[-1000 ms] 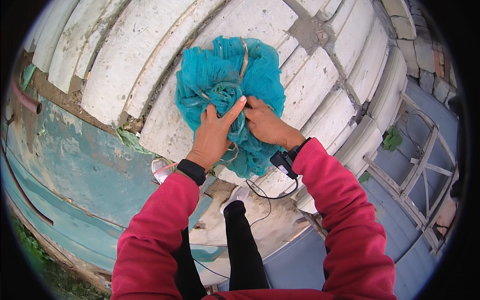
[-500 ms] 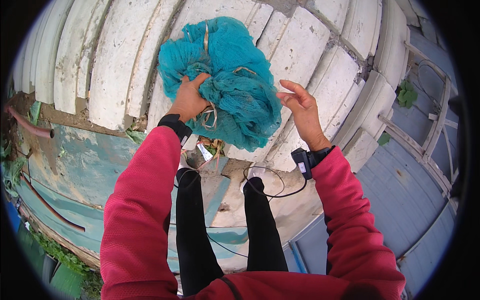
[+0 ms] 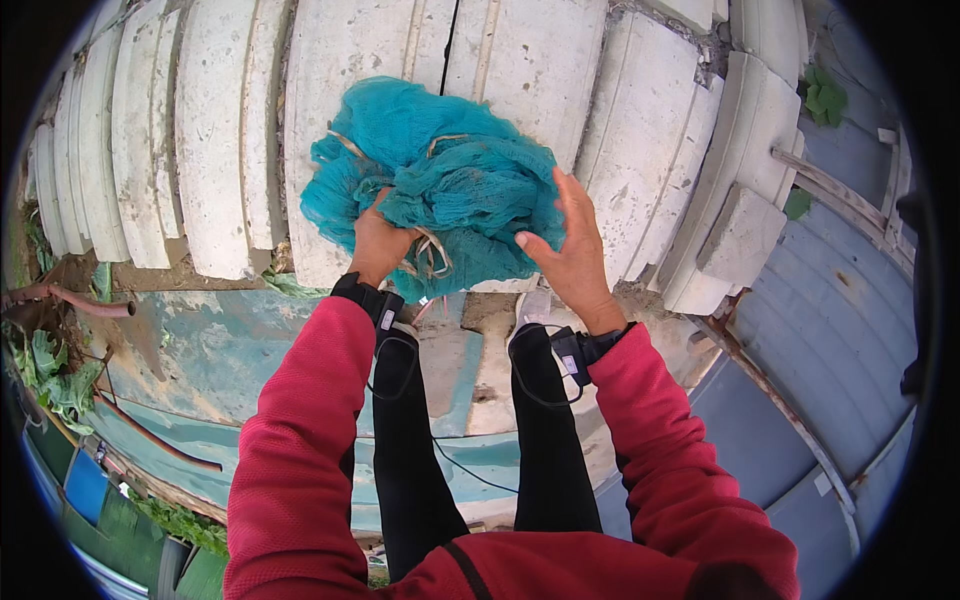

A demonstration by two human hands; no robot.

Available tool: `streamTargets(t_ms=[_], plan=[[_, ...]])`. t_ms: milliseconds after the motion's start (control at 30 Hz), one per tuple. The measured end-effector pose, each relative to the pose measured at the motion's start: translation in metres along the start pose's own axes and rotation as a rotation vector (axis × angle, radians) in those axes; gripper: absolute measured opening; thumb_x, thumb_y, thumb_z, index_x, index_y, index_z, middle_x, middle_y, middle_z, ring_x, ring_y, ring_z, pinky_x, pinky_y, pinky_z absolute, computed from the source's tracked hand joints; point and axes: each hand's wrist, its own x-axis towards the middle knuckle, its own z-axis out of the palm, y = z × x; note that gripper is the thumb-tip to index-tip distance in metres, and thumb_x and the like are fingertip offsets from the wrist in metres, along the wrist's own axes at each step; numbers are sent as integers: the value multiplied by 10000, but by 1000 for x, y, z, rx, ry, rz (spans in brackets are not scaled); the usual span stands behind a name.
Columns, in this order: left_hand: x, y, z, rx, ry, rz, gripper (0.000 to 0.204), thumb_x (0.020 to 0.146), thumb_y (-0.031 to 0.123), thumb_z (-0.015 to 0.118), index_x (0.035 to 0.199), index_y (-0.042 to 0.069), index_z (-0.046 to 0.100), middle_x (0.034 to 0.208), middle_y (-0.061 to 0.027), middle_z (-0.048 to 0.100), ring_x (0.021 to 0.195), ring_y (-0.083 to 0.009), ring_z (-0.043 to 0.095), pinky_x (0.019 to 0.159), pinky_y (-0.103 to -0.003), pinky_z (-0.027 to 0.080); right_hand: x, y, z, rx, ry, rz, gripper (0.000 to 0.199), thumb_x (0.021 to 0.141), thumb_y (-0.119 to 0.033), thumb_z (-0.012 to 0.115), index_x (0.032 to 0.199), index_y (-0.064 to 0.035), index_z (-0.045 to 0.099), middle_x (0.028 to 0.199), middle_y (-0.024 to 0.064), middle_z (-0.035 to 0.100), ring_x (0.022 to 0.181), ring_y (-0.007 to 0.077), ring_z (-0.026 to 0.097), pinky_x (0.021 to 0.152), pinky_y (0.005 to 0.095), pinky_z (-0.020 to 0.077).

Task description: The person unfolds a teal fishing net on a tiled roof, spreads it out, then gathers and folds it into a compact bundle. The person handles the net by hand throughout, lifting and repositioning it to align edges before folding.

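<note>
A bunched-up bundle of teal netting (image 3: 450, 150) lies on the pale slabs in front of me. Pale tie strips (image 3: 432, 255) hang out of its near side, and others show in its folds. My left hand (image 3: 380, 240) is closed on the bundle's near left part, its fingers partly sunk in the mesh. At the right end, my right hand (image 3: 575, 255) is spread, thumb and fingers apart, with its fingertips close against the netting; whether they touch it I cannot tell. Both wrists carry a black strapped device.
Long whitish slabs (image 3: 225, 130) run side by side under and around the bundle. Worn teal-painted ground (image 3: 230, 350) lies nearer, with a rusty pipe (image 3: 95, 302) at left. Blue-grey metal sheeting (image 3: 840, 300) and a wooden strip (image 3: 840, 185) are at right. A thin cable (image 3: 470, 475) passes between my legs.
My right hand has come in from the right to the bundle's edge and opened wider. The netting sits lower in view and looks turned; my left hand keeps its grip. The head view has shifted.
</note>
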Motion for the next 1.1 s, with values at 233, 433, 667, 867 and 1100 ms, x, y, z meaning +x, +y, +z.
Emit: streamTargets(t_ms=[233,433,667,867,1100], plan=[[-10,4,9,321,76,96,731,669,174,806,1314,162,462,1047,-166,669,972,-436,585,928,-468,439,38,-16,75,-379,-431,-116,469,784,-175,699,1235,-108,586,1195,195,444,1010,379,494,864,426,483],[-6,18,12,427,-59,20,1045,661,112,777,1512,218,180,1005,-247,648,918,-512,551,890,-487,449,53,15,126,-519,-325,-220,244,769,-190,618,954,-50,697,1129,189,492,995,391,504,832,483,467],[41,-5,8,442,-109,-212,896,612,176,833,1391,150,392,1027,-240,655,997,-399,624,824,-449,515,80,17,157,-525,-433,-148,231,748,-147,629,951,-60,696,1034,205,550,972,393,555,845,468,458],[8,2,7,91,13,-13,658,645,149,845,1224,124,535,1026,-155,679,983,-329,650,810,-383,514,35,2,52,56,-293,-136,487,839,-123,632,1312,-109,515,1355,200,397,956,330,582,864,422,486],[-30,49,-42,-288,-87,-248,358,757,-123,582,1091,5,585,943,-58,666,852,-186,639,742,-315,509,-86,66,-97,288,-58,367,440,868,-31,593,1300,-89,533,1175,124,575,872,162,601,764,280,506]])
